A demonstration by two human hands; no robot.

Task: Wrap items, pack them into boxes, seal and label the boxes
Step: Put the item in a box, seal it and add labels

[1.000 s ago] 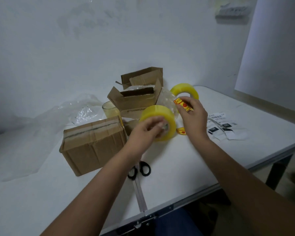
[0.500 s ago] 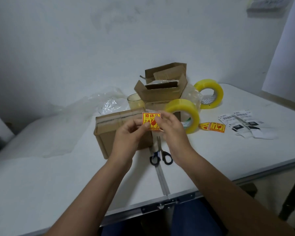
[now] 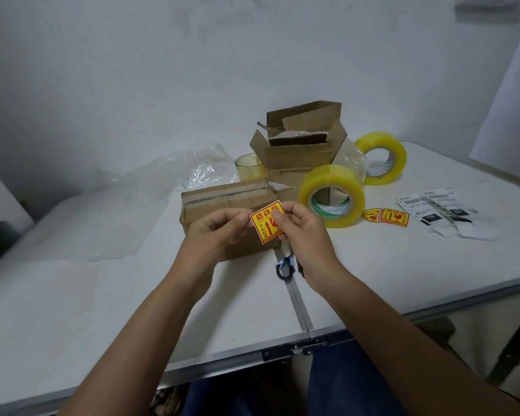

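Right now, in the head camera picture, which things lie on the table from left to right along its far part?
Clear plastic sheet → glass cup → open cardboard box → near tape roll → far tape roll → red and yellow stickers → white shipping labels.

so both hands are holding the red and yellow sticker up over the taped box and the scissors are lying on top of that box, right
Not quite. The head view shows both hands, left and right, pinching the sticker over the taped box, but the scissors are not on the box. They lie on the table, just beside the box and partly under the right hand.
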